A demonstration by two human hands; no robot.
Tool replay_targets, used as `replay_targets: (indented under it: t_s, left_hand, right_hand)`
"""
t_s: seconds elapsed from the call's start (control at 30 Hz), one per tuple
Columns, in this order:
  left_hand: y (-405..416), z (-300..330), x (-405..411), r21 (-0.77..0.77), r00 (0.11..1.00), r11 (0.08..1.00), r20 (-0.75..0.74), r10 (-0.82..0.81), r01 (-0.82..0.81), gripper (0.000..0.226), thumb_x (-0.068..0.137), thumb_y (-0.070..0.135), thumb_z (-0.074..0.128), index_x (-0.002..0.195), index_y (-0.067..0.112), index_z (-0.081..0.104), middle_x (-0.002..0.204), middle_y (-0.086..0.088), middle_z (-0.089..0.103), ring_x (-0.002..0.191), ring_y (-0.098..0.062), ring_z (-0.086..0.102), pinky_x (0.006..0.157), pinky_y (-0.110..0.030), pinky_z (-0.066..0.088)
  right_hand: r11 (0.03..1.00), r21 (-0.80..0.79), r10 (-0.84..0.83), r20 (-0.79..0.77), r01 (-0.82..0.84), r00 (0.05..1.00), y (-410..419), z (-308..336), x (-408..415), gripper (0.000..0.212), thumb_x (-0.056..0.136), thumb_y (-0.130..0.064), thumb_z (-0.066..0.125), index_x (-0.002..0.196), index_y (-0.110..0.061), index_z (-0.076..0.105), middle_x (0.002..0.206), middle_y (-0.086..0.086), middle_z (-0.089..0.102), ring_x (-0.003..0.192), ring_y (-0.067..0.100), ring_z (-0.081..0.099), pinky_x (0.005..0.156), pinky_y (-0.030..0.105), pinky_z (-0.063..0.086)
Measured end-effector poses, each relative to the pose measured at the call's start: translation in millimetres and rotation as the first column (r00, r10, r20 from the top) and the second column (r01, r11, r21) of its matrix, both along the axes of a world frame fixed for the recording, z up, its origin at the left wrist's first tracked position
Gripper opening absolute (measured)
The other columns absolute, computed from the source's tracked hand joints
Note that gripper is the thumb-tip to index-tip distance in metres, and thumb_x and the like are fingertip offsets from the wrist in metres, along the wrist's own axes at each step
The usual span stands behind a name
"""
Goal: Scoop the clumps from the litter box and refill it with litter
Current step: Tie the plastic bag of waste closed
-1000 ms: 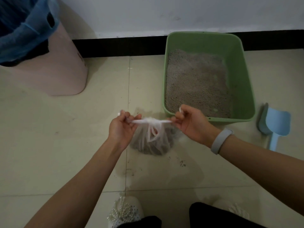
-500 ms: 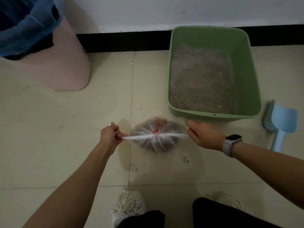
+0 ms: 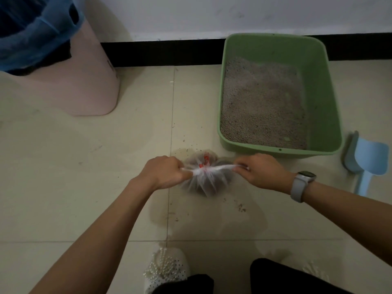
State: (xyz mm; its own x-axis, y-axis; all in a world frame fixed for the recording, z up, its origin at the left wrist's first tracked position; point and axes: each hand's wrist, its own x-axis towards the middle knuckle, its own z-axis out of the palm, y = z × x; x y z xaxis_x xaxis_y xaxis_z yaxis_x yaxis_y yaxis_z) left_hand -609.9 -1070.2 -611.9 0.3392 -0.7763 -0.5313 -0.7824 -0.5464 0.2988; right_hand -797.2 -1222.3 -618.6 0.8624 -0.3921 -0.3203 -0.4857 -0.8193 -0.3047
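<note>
Pulling the plastic bag (image 3: 203, 177) handles, my left hand (image 3: 165, 172) has moved in closer to the knot than half a second ago. My right hand (image 3: 261, 170) pinches the other handle. Bag sits between my hands, just beside the green litter box (image 3: 318, 81).

Left hand (image 3: 165, 172) and right hand (image 3: 259, 170) at frame centre, fingers curled and pinching, forearms reaching in from the lower corners.

I see pink bin (image 3: 84, 90) with blue liner (image 3: 31, 32) far left by wall (image 3: 191, 15); pearl-trimmed shoe (image 3: 167, 270) on tiled floor (image 3: 63, 166).
</note>
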Motion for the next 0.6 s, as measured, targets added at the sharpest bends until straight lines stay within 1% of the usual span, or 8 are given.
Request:
replay_targets:
  t_s: [0.07,0.13,0.17,0.23,0.33,0.43,0.5,0.6]
  left_hand:
    - [-5,2,-4,-0.134,0.986,0.989,-0.165,0.031,-0.054,0.036,0.089,0.034,0.051,0.062,0.011,0.057,0.069,-0.004,0.055,0.067,-0.018,0.051,0.061,-0.027,0.037]
    - [-9,6,-11,-0.276,0.91,0.941,-0.409,0.07,-0.197,0.03,0.088,0.02,0.057,0.062,0.008,0.063,0.09,-0.002,0.06,0.082,0.0,0.055,0.072,-0.015,0.041]
    - [-10,6,-14,-0.311,0.838,0.903,-0.538,0.091,-0.298,0.029,0.087,0.015,0.058,0.059,0.009,0.064,0.096,0.001,0.061,0.087,0.008,0.054,0.077,-0.008,0.039]
    - [-9,1,-17,-0.263,0.616,0.8,-0.771,0.162,-0.54,0.036,0.089,0.013,0.053,0.055,0.014,0.061,0.098,0.001,0.068,0.096,0.002,0.06,0.088,-0.015,0.041]
    - [-8,-7,-21,-0.149,0.41,0.695,-0.884,0.226,-0.703,0.036,0.095,0.017,0.043,0.067,0.015,0.066,0.084,0.001,0.07,0.089,-0.012,0.064,0.088,-0.029,0.046]
    - [-16,-7,-29,-0.145,0.453,0.746,-0.862,0.228,-0.651,0.013,0.089,0.009,0.054,0.098,0.005,0.063,0.088,-0.001,0.063,0.083,-0.011,0.059,0.077,-0.018,0.048]
    - [-23,-10,-34,-0.208,0.623,0.825,-0.754,0.206,-0.525,0.018,0.084,0.009,0.063,0.101,0.011,0.06,0.08,0.003,0.052,0.072,-0.008,0.049,0.067,-0.012,0.043]
    - [-29,-17,-44,-0.344,0.894,0.905,-0.441,0.08,-0.251,0.018,0.084,0.022,0.065,0.091,0.006,0.06,0.08,-0.001,0.053,0.07,-0.015,0.047,0.069,-0.029,0.043]
  right_hand:
    - [0.993,0.099,-0.077,0.13,0.064,0.989,-2,7,6,0.023,0.091,-0.032,0.049,0.075,-0.019,0.058,0.076,0.007,0.064,0.077,0.028,0.06,0.062,0.033,0.038]
    - [0.968,0.24,-0.129,0.218,0.075,0.967,-4,12,14,0.02,0.09,-0.025,0.054,0.08,-0.011,0.064,0.07,0.006,0.061,0.07,0.024,0.057,0.066,0.034,0.042]
    - [0.951,0.303,-0.141,0.243,0.063,0.96,-4,15,18,0.019,0.089,-0.022,0.056,0.082,-0.007,0.066,0.07,0.008,0.06,0.069,0.022,0.054,0.069,0.03,0.043]
    - [0.91,0.412,-0.158,0.265,0.037,0.951,-4,23,25,0.017,0.087,-0.016,0.059,0.084,-0.002,0.069,0.071,0.011,0.061,0.068,0.017,0.05,0.068,0.007,0.036]
    - [0.843,0.537,-0.205,0.246,0.043,0.947,-4,29,31,0.013,0.086,-0.012,0.061,0.082,-0.004,0.071,0.065,-0.002,0.058,0.06,0.003,0.047,0.06,0.007,0.036]
    - [0.757,0.649,-0.274,0.217,0.071,0.937,-5,31,35,0.014,0.085,-0.011,0.062,0.072,-0.013,0.068,0.055,-0.01,0.056,0.048,-0.004,0.048,0.052,0.006,0.035]
    - [0.687,0.722,-0.344,0.229,0.078,0.911,-6,34,37,0.028,0.084,-0.01,0.063,0.058,-0.021,0.067,0.047,-0.009,0.058,0.047,-0.004,0.049,0.055,0.005,0.037]
    - [0.591,0.804,-0.436,0.244,0.071,0.866,-8,39,38,0.033,0.084,-0.015,0.061,0.052,-0.02,0.063,0.049,-0.008,0.057,0.054,0.003,0.049,0.064,0.013,0.04]
